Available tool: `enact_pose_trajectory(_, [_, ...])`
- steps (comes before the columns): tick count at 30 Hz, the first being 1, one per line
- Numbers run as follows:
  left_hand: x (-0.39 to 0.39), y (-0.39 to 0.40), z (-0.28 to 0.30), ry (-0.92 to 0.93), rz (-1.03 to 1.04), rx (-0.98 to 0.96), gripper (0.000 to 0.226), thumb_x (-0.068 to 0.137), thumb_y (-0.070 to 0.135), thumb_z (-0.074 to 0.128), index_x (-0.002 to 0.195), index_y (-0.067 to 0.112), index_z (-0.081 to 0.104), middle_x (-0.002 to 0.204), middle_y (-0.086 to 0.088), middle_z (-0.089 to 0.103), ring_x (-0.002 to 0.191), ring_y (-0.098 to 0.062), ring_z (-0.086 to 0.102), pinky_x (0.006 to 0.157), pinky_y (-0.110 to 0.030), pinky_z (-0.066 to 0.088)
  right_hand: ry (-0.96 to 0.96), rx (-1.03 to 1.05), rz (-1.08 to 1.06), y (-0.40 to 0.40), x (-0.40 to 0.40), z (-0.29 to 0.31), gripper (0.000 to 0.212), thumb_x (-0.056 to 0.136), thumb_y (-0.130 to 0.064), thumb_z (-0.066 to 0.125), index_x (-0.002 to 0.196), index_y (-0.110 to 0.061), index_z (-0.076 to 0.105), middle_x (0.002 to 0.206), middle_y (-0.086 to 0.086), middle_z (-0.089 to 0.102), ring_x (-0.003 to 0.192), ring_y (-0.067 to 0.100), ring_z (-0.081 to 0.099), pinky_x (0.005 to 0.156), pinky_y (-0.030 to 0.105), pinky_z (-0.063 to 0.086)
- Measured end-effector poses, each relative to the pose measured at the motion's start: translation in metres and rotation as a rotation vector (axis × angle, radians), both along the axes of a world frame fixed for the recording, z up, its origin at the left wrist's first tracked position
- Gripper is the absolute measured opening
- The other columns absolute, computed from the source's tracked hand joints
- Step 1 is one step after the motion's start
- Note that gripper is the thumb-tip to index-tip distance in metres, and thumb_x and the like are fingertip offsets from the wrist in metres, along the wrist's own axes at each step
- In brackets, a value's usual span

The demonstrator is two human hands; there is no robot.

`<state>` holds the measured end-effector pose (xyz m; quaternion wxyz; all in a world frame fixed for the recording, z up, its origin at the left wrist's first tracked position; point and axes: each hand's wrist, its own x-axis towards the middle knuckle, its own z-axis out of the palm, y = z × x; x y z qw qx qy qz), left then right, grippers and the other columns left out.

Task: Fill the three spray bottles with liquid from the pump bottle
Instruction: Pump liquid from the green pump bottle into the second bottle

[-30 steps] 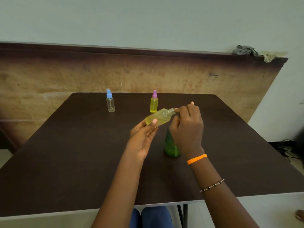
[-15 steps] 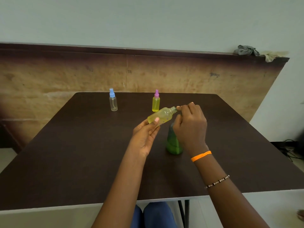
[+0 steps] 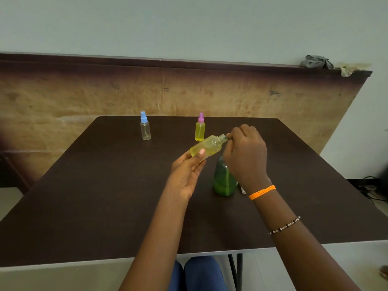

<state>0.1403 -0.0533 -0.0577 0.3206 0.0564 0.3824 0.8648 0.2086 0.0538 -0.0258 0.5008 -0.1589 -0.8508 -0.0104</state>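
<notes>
While the blue-capped bottle [image 3: 145, 128] stands upright and clear at the far left of the table [image 3: 84, 196], the pink-capped bottle [image 3: 200, 129] stands upright well to its right, holding yellow liquid. Nearer the person, the left hand [image 3: 185, 173] grips the base of an uncapped bottle [image 3: 206, 147], thumb across its side, holding it tilted in the air with its threaded neck pointing up and right; it is partly filled with yellow liquid. Just right of that, the right hand [image 3: 245, 154] is curled over the top of the green pump bottle [image 3: 223, 181], which stands on the table, and its fingertips meet the uncapped bottle's neck. The pump head is hidden under that hand. An orange band [image 3: 262, 192] and a beaded bracelet [image 3: 284, 225] circle the right forearm
</notes>
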Motion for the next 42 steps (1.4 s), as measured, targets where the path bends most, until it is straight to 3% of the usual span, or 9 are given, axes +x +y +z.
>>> enact_pose_trajectory(4, [-0.002, 0.0, -0.001, 0.015, -0.005, 0.014, 0.033, 0.084, -0.002, 0.059, 0.117, 0.001, 0.057, 0.113, -0.013, 0.066, 0.107, -0.019, 0.063, 0.091, -0.024, 0.05, 0.072, -0.037, 0.015, -0.001, 0.0, -0.007, 0.028, 0.077, -0.009, 0.036, 0.071, 0.0, 0.062, 0.071, 0.013, 0.057, 0.069, 0.029, 0.055, 0.057, 0.033, 0.044])
enact_pose_trajectory(9, [-0.004, 0.0, -0.006, 0.016, -0.01, 0.029, 0.036, 0.083, -0.009, 0.057, 0.117, 0.002, 0.055, 0.114, -0.014, 0.064, 0.109, -0.021, 0.061, 0.085, -0.022, 0.053, 0.18, -0.034, 0.011, 0.004, -0.006, -0.03, 0.023, 0.075, 0.007, 0.041, 0.078, 0.003, 0.064, 0.074, 0.016, 0.059, 0.076, 0.029, 0.054, 0.092, 0.03, 0.043])
enact_pose_trajectory(12, [-0.005, -0.002, -0.005, 0.026, -0.02, 0.036, 0.033, 0.083, -0.009, 0.057, 0.113, 0.005, 0.057, 0.113, -0.013, 0.065, 0.107, -0.02, 0.062, 0.083, -0.02, 0.054, 0.15, -0.033, 0.041, 0.003, -0.004, -0.021, 0.023, 0.075, 0.003, 0.04, 0.075, 0.003, 0.063, 0.073, 0.016, 0.058, 0.075, 0.029, 0.054, 0.077, 0.032, 0.047])
enact_pose_trajectory(15, [-0.004, -0.003, -0.001, 0.05, -0.025, 0.038, 0.029, 0.083, -0.008, 0.058, 0.107, 0.008, 0.058, 0.112, -0.012, 0.065, 0.107, -0.019, 0.062, 0.085, -0.021, 0.053, 0.119, -0.064, 0.082, 0.003, -0.002, -0.007, 0.026, 0.075, -0.005, 0.036, 0.07, 0.001, 0.061, 0.07, 0.013, 0.057, 0.067, 0.029, 0.053, 0.059, 0.026, 0.035])
enact_pose_trajectory(17, [-0.004, -0.003, -0.001, 0.069, -0.023, 0.039, 0.029, 0.083, -0.008, 0.058, 0.107, 0.008, 0.059, 0.113, -0.012, 0.065, 0.108, -0.019, 0.062, 0.087, -0.022, 0.052, 0.146, -0.098, 0.084, 0.003, -0.003, -0.007, 0.026, 0.076, -0.006, 0.037, 0.07, 0.0, 0.061, 0.07, 0.013, 0.057, 0.067, 0.029, 0.054, 0.06, 0.024, 0.034])
enact_pose_trajectory(23, [-0.004, -0.003, -0.004, 0.083, -0.027, 0.031, 0.031, 0.083, -0.007, 0.057, 0.11, 0.008, 0.058, 0.11, -0.011, 0.067, 0.104, -0.016, 0.064, 0.084, -0.02, 0.054, 0.199, -0.086, 0.043, 0.003, -0.006, -0.03, 0.025, 0.076, 0.01, 0.04, 0.076, 0.004, 0.064, 0.073, 0.018, 0.059, 0.071, 0.035, 0.059, 0.092, 0.03, 0.042])
enact_pose_trajectory(31, [-0.003, -0.003, 0.001, 0.095, -0.029, 0.058, 0.024, 0.085, -0.007, 0.055, 0.103, 0.009, 0.061, 0.106, -0.009, 0.068, 0.1, -0.015, 0.065, 0.084, -0.019, 0.053, 0.132, -0.095, 0.086, 0.001, -0.002, -0.006, 0.026, 0.076, -0.006, 0.036, 0.072, 0.001, 0.061, 0.072, 0.014, 0.056, 0.068, 0.029, 0.052, 0.061, 0.025, 0.033])
enact_pose_trajectory(38, [-0.005, -0.002, -0.002, 0.105, -0.034, 0.037, 0.025, 0.085, -0.005, 0.056, 0.104, 0.009, 0.061, 0.106, -0.008, 0.068, 0.099, -0.013, 0.066, 0.081, -0.018, 0.054, 0.177, -0.068, 0.001, 0.001, -0.009, -0.028, 0.025, 0.077, 0.008, 0.039, 0.075, 0.003, 0.063, 0.073, 0.017, 0.057, 0.076, 0.033, 0.057, 0.086, 0.03, 0.045])
enact_pose_trajectory(42, [-0.004, -0.003, 0.002, 0.109, -0.03, 0.048, 0.023, 0.085, -0.005, 0.056, 0.102, 0.009, 0.061, 0.105, -0.009, 0.068, 0.098, -0.014, 0.066, 0.082, -0.018, 0.054, 0.119, -0.077, 0.016, -0.003, -0.004, -0.017, 0.026, 0.077, 0.0, 0.037, 0.075, 0.002, 0.062, 0.075, 0.016, 0.057, 0.074, 0.032, 0.055, 0.07, 0.032, 0.045])
